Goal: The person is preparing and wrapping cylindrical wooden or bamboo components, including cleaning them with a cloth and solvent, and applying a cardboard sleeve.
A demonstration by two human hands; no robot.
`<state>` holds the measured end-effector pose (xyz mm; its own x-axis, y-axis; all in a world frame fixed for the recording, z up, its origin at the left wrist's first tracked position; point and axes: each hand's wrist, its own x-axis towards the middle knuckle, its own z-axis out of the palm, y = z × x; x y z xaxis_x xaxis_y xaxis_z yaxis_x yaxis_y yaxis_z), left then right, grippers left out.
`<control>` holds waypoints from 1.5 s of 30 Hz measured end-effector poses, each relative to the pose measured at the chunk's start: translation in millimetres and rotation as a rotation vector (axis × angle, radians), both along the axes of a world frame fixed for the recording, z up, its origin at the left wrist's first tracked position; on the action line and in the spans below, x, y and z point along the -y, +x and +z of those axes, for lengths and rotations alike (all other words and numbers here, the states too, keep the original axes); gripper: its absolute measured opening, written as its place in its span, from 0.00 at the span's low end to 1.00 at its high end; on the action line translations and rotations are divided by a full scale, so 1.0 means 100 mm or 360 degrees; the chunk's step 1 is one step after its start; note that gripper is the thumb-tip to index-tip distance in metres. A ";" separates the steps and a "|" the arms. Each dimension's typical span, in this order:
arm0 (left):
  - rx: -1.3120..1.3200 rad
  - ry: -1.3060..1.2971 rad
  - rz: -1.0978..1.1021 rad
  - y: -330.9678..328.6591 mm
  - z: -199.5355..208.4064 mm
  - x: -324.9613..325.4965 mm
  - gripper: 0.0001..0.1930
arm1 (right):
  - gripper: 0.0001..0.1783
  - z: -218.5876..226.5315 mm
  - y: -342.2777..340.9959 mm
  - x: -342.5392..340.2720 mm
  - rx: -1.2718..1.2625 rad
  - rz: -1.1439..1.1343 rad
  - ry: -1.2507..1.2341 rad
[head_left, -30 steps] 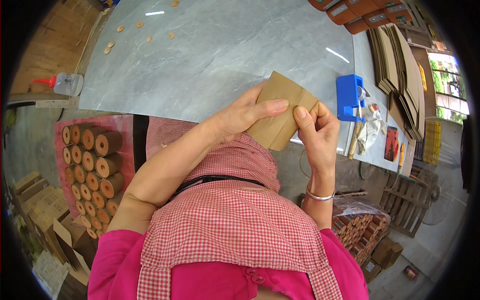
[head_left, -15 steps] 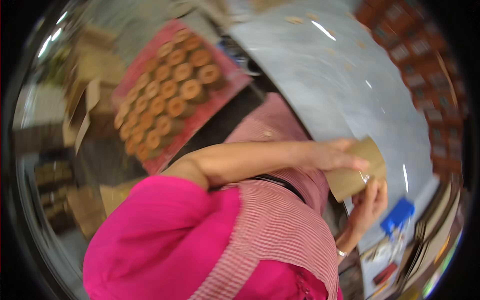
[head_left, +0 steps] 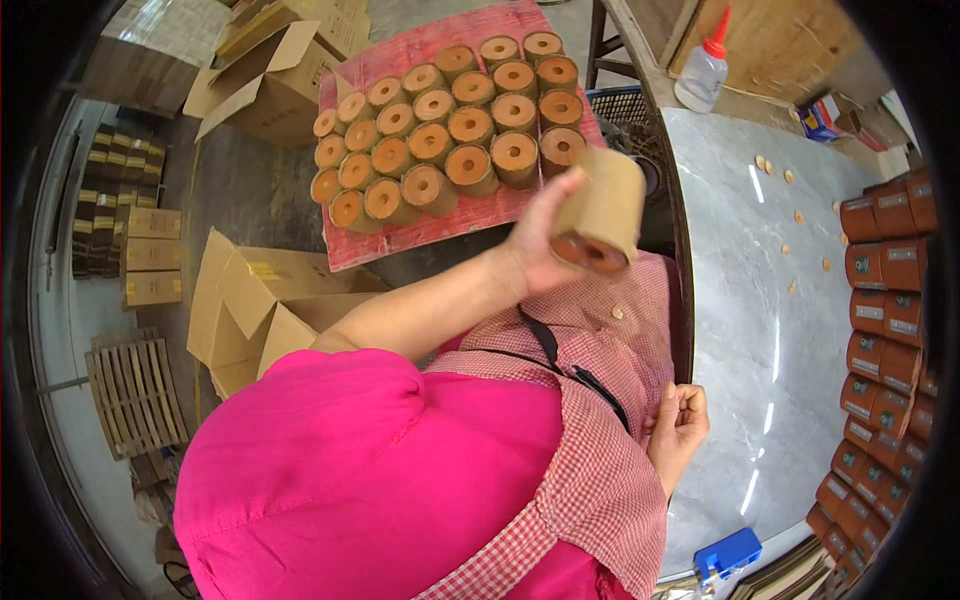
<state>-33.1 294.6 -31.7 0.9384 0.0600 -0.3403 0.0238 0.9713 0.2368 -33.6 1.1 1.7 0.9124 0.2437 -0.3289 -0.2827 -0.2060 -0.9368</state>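
My left hand (head_left: 540, 245) grips a terracotta pot wrapped in brown cardboard (head_left: 605, 205), blurred by motion. It is tilted, and its orange end with a hole faces down toward me. Just beyond it, a red board (head_left: 350, 240) bears rows of similar wrapped pots (head_left: 468, 165), their holed orange ends up. Well apart from the pot, my right hand (head_left: 680, 425) rests by the table's near edge with its fingers curled in. Whether anything small is between those fingers is hidden.
On the right, stacked brown-red pots (head_left: 885, 350) line the grey table (head_left: 730, 350). A blue tape dispenser (head_left: 728, 552) lies at its near end, a red-tipped squeeze bottle (head_left: 703, 75) at its far end. Open cardboard boxes (head_left: 235, 300) and a wooden pallet (head_left: 137, 392) are at left.
My left hand has carried the wrapped pot from over the table leftward toward the red board. My right hand has let go of it. The view has turned, showing the board more fully.
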 end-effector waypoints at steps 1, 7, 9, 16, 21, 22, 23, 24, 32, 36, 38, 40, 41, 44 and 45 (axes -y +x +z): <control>0.0038 -0.0153 0.0073 -0.04 -0.08 -0.18 0.37 | 0.12 -0.02 0.00 -0.02 -0.0039 0.0007 -0.0023; -0.0377 -0.0105 0.0539 -0.24 -0.38 -1.02 0.37 | 0.13 -0.08 0.07 -0.06 -0.0032 0.0126 -0.0204; -0.0507 -0.0153 0.0714 -0.35 -0.40 -1.26 0.36 | 0.14 -0.08 0.10 -0.09 -0.0016 0.0158 -0.0261; -0.0708 0.0091 0.1119 -0.99 -0.55 -2.08 0.33 | 0.14 -0.24 0.18 -0.16 0.0083 0.0330 -0.0308; -0.0789 0.0593 0.1808 -1.95 -0.52 -2.52 0.31 | 0.15 -0.19 0.19 -0.28 0.0047 0.0358 -0.0321; -0.0797 0.0626 0.1904 -2.27 -0.62 -2.66 0.31 | 0.15 -0.22 0.20 -0.26 0.0061 0.0385 -0.0328; -0.0806 0.0662 0.1994 -2.56 -0.66 -2.76 0.32 | 0.15 -0.24 0.21 -0.26 0.0071 0.0407 -0.0334; -0.1019 0.0734 0.2056 -2.73 -0.64 -2.75 0.32 | 0.15 -0.25 0.21 -0.28 0.0110 0.0433 -0.0346; -0.1627 0.0402 0.2064 -3.45 -1.14 -2.53 0.33 | 0.15 -0.27 0.27 -0.45 0.0099 0.0596 -0.0361; -0.1472 -0.0100 0.1892 -3.44 -1.23 -2.42 0.32 | 0.14 -0.32 0.31 -0.43 0.0109 0.0635 -0.0409; -0.1392 -0.0055 0.1772 -3.51 -1.32 -2.43 0.33 | 0.14 -0.33 0.31 -0.42 0.0120 0.0645 -0.0434; -0.1361 -0.0022 0.1690 -3.55 -1.38 -2.46 0.33 | 0.14 -0.31 0.29 -0.44 0.0097 0.0609 -0.0451; -0.1368 -0.0017 0.1674 -3.56 -1.41 -2.48 0.33 | 0.14 -0.30 0.28 -0.44 0.0086 0.0591 -0.0460; -0.1294 -0.0032 0.1808 -3.61 -1.53 -2.59 0.31 | 0.14 -0.29 0.25 -0.46 0.0092 0.0571 -0.0501; -0.1249 -0.0044 0.1882 -3.59 -1.56 -2.63 0.30 | 0.14 -0.29 0.23 -0.47 0.0100 0.0568 -0.0504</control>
